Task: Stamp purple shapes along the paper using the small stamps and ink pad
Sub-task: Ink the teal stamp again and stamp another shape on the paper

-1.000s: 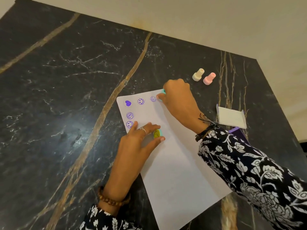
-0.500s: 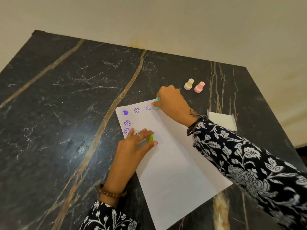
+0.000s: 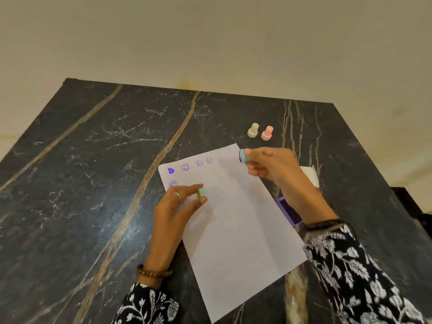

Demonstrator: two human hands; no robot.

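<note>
A wide stretch of bare black marble tabletop (image 3: 77, 174) is seen on the left, reaching to its far edge and left corner. The left hand (image 3: 174, 210) is laid over the left edge of the white paper (image 3: 236, 225), and a small green-and-teal stamp (image 3: 200, 193) is pinched between its thumb and fingertips, just above the sheet. Beside it, a heart print (image 3: 171, 170) and smiley prints (image 3: 185, 167) are lined up along the paper's top edge, with one more smiley print below the heart. The rest of the sheet is left blank down to its near corner, which lies close to the table's near edge. Beyond the top right corner, a cream stamp (image 3: 253, 130) and a pink stamp (image 3: 267, 133) are stood upright, just beside each other. The right hand (image 3: 271, 168) is raised over that corner, a teal stamp (image 3: 243, 156) gripped on its side, its inked face turned left. The purple ink pad (image 3: 287, 210) is set just off the paper's right edge, partly hidden by the wrist, with its white lid (image 3: 309, 176) farther back.
</note>
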